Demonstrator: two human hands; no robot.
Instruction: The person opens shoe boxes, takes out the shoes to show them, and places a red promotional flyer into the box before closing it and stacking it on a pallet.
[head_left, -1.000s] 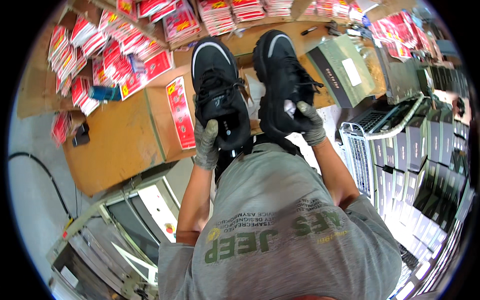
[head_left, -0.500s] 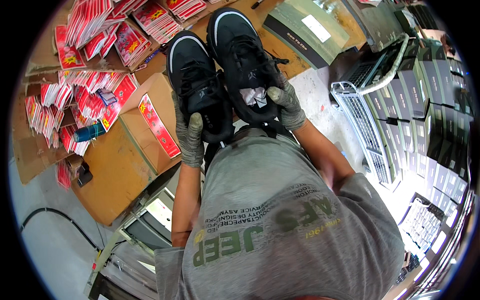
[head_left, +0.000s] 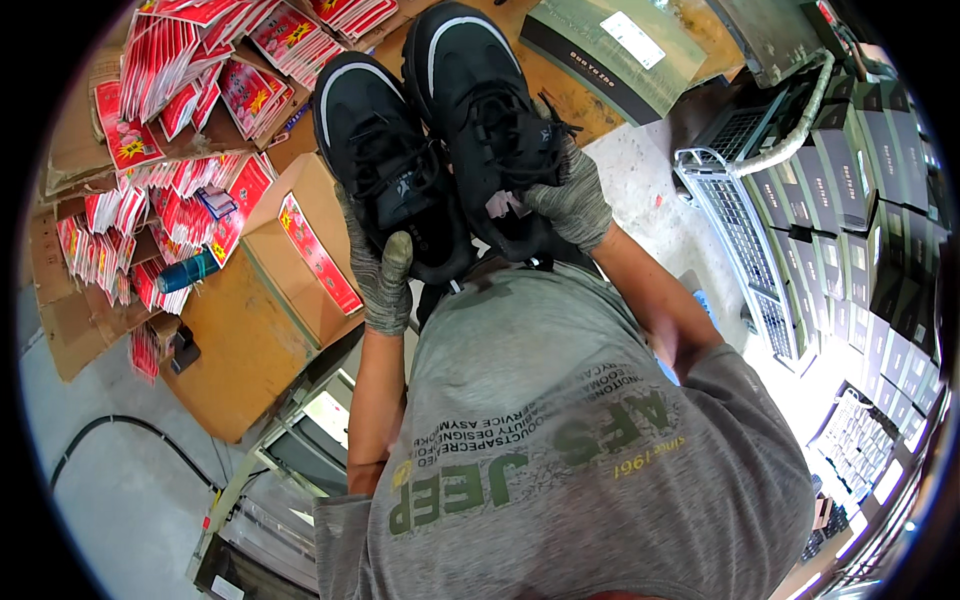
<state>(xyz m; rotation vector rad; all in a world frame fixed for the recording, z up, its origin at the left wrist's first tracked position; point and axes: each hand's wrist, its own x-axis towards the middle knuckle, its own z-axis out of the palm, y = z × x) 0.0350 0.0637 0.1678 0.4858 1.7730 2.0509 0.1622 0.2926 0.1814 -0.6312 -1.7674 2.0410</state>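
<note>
Two black sneakers with pale trim round the toes are held side by side, toes pointing away from me. My left hand [head_left: 378, 270], in a grey knit glove, grips the left sneaker [head_left: 372, 150] along its outer side and heel, thumb by the collar. The right sneaker [head_left: 475, 95] is held by my gloved right hand [head_left: 575, 200], whose thumb reaches into the shoe opening by the tongue. A bit of crumpled white paper [head_left: 505, 204] shows inside that shoe. Both sneakers have dark laces; their soles are mostly hidden.
A wooden table [head_left: 235, 345] carries stacks of red printed cards [head_left: 160, 65], an open cardboard box [head_left: 300, 240] and a teal cylinder [head_left: 187, 271]. A dark green shoebox [head_left: 610, 55] lies at the far right. Beyond stand a metal cart [head_left: 735, 240] and stacked shoeboxes [head_left: 845, 190].
My right thumb has moved from the collar's edge into the right sneaker's opening, covering part of the paper. Both sneakers have shifted slightly left and away from me.
</note>
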